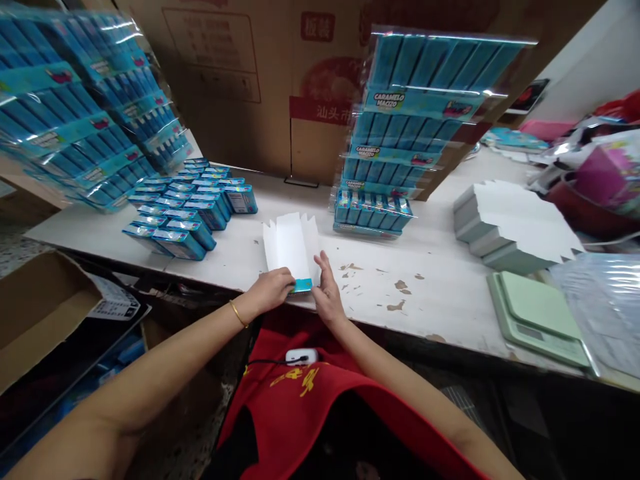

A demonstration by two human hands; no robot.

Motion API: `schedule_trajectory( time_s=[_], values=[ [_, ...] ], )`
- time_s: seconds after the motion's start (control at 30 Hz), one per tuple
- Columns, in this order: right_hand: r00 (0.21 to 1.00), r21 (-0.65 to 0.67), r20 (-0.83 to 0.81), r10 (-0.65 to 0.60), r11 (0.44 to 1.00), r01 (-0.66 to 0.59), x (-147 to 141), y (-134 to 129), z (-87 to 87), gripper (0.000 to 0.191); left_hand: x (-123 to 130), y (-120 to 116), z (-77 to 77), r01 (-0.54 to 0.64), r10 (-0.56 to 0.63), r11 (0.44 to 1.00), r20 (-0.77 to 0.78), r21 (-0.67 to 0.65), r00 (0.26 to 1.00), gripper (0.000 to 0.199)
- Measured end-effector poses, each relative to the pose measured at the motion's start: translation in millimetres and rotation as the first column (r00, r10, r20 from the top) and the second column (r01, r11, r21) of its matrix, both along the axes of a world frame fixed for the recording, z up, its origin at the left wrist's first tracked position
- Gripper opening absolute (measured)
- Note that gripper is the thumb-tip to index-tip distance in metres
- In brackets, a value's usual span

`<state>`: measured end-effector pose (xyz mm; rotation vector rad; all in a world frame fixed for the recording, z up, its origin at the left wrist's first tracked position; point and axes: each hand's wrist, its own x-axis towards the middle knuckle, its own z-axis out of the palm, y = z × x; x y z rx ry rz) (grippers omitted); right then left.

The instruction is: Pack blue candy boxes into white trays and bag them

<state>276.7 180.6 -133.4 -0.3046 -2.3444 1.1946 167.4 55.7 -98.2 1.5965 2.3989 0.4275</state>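
Note:
A white cardboard tray (291, 241), partly folded, lies on the table in front of me with its side flaps raised. Its near edge shows a blue printed strip (303, 286). My left hand (274, 289) is closed on the near left corner of the tray, thumb and fingers by the blue strip. Along the right side, my right hand (327, 292) rests against the tray with its fingers stretched out and apart. Left of the tray, several small blue boxes (185, 213) stand in rows.
Wrapped blue box packs are stacked at the back right (400, 127) and far left (75, 107). A large brown carton (240, 127) stands behind. To the right are a pile of white card blanks (515, 220), a green scale (537, 317) and clear plastic bags (605, 307). An open carton (40, 307) sits lower left.

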Motion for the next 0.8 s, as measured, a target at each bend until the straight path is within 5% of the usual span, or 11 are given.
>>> schedule_trajectory(
  time_s=[0.13, 0.27, 0.4, 0.63, 0.8],
  values=[
    [0.998, -0.088, -0.009, -0.069, 0.994, 0.068, -4, -3, -12.6, 0.073, 13, -1, 2.1, 0.016, -0.046, 0.984, -0.166, -0.178, 0.985, 0.018],
    [0.999, -0.097, -0.033, -0.029, 0.995, 0.026, 2, -5, -3.9, 0.063, 21, 4, 8.9, -0.073, 0.019, 0.954, -0.185, -0.29, 0.983, 0.021],
    [0.994, 0.056, -0.073, 0.085, 0.995, -0.081, 7, 7, 13.2, 0.046, 22, 13, 19.9, -0.067, 0.011, 0.918, -0.144, -0.391, 0.99, 0.026],
    [0.993, 0.22, 0.046, 0.104, 0.969, -0.112, -10, 42, 16.5, 0.032, 21, 32, 30.4, -0.032, 0.042, 0.845, 0.007, -0.534, 0.999, 0.02],
    [0.988, 0.529, 0.13, 0.079, 0.837, -0.137, -1, 35, 58.9, 0.028, 17, 25, 27.7, 0.001, 0.065, 0.849, 0.107, -0.528, 0.992, 0.024]
  ],
)
